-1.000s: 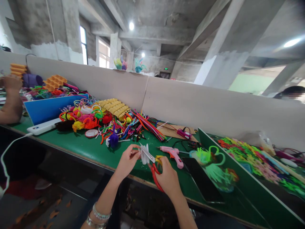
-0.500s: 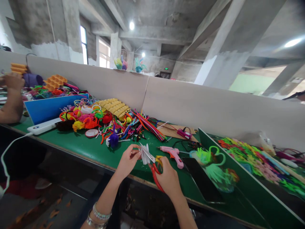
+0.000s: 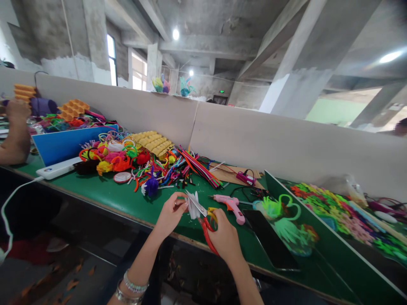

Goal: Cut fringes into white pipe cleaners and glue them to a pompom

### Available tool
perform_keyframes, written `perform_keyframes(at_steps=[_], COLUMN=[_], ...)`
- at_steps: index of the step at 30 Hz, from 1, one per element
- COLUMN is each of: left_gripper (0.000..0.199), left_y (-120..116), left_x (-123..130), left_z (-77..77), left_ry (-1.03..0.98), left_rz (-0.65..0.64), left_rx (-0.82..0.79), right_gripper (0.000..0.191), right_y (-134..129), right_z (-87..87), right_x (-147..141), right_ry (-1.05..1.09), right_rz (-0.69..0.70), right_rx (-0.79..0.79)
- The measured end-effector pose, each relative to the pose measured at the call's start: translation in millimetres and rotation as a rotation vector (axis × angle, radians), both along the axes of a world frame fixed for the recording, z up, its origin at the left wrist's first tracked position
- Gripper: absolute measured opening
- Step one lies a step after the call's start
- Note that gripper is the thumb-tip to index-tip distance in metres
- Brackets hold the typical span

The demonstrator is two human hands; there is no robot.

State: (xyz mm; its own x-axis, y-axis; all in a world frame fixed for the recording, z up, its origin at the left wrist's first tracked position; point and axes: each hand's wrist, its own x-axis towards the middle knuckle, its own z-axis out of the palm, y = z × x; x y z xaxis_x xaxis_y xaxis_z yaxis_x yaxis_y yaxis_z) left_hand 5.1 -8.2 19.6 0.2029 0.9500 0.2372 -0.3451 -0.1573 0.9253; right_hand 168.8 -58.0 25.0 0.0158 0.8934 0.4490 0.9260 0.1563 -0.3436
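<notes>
– Where are the metal scissors with red and yellow handles?

– Over the green-topped table, near its front edge, blades slanting up and left across a small bunch of slim white strips

– Who has them?

– The right hand, its fingers wrapped round the handles

– And the left hand?

– Thumb and fingertips are drawn together just beside the blades, at the left edge of the strips; whether they pinch one, I cannot tell

– What lies to the right?

– A pink plastic glue gun with an orange trigger, its nozzle toward the strips, then a flat black rectangular device and bright green fuzzy pieces, near a dark green upright divider

– And behind the hands?

– A bundle of long multicoloured fuzzy stems and, left of it, a tangled heap of bright fuzzy pieces with a yellow bumpy tray on its back part

– Farther left?

– A long white plastic block with a cord, at the foot of a blue upright panel, and past that another person's bent arm
</notes>
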Motion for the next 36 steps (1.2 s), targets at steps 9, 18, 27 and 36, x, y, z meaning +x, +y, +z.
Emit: perform_keyframes(at_steps=[9, 18, 27, 36], left_gripper=[0.022, 0.021, 0.027, 0.034], left_y=[1, 2, 4, 5], left_x=[0, 1, -1, -3], left_z=[-1.3, -2.2, 0.2, 0.0], left_ry=[-0.007, -0.045, -0.047, -0.056], left_rz=[-0.006, -0.015, 0.009, 0.008], left_rx=[0.003, 0.008, -0.012, -0.022], right_gripper=[0.024, 0.022, 0.035, 0.038], right_y=[0, 1, 10, 14], right_z=[1.3, -1.2, -6.2, -4.5], right_x=[0, 1, 7, 13], right_ry=[0.018, 0.013, 0.086, 0.68], right_rz=[0.0, 0.002, -0.131, 0.03], right_rx=[-0.023, -0.04, 0.219, -0.016])
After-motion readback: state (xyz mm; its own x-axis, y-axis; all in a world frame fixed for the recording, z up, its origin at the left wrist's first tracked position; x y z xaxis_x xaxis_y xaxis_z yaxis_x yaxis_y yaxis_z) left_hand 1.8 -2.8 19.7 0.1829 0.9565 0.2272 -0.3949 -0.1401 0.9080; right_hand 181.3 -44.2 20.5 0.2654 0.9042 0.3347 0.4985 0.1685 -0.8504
